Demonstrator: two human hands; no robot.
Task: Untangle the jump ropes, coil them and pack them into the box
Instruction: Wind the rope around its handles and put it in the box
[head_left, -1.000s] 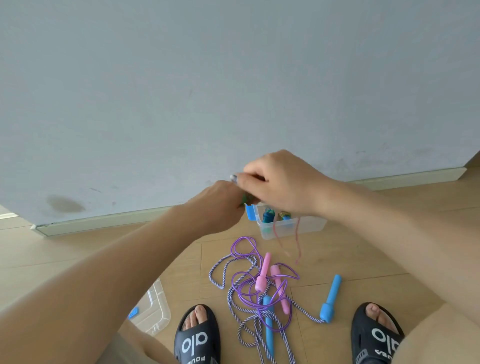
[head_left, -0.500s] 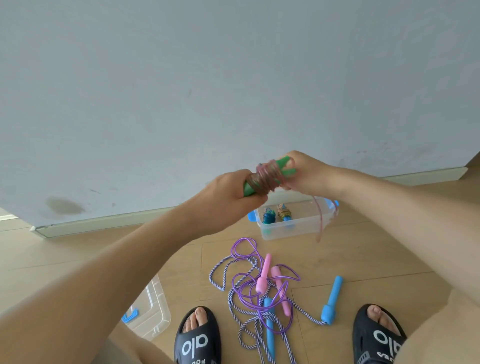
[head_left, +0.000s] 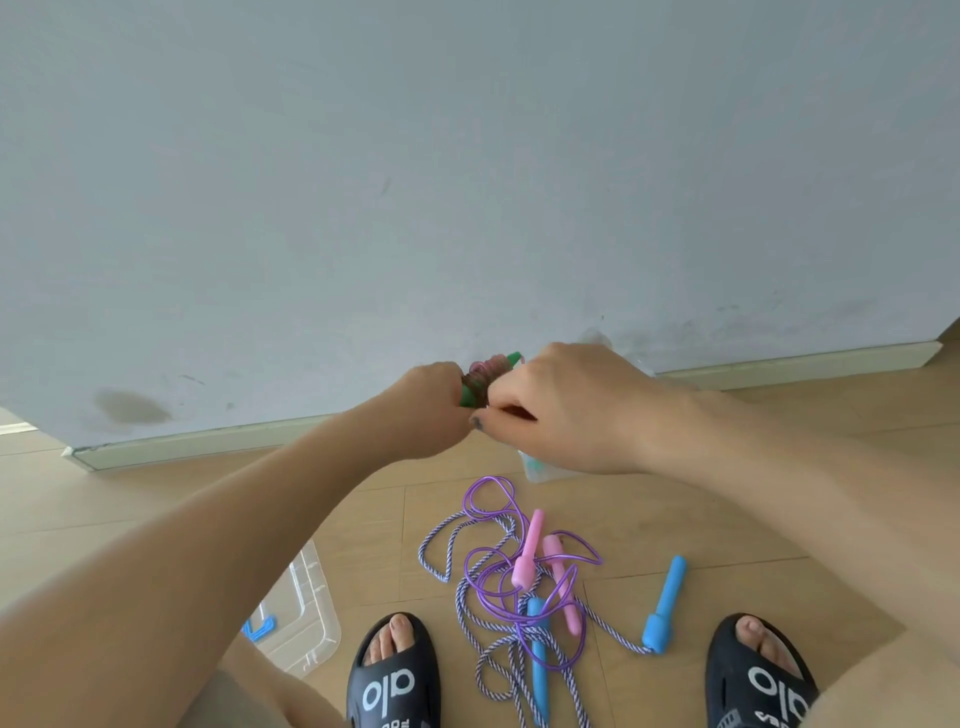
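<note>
My left hand (head_left: 434, 402) grips the lower end of a pair of green handles (head_left: 485, 382) with pinkish rope wound around them. My right hand (head_left: 566, 410) closes over the upper end of that same bundle, fingers pinched at the rope. Both hands are raised in front of the wall. Below them on the floor lies a tangle: a purple rope (head_left: 498, 571) with pink handles (head_left: 530, 551) and a blue-white twisted rope (head_left: 493, 654) with blue handles (head_left: 665, 605). The clear box (head_left: 535, 470) is mostly hidden behind my right hand.
A clear lid (head_left: 306, 618) with a blue clip lies on the wooden floor at lower left. Two black slippers (head_left: 395, 675) stand on either side of the tangle. A grey wall with a skirting board (head_left: 208, 441) runs behind.
My right hand has come round from the far end of the green handles to their near side, and now hides the box. The dangling rope tail is no longer seen.
</note>
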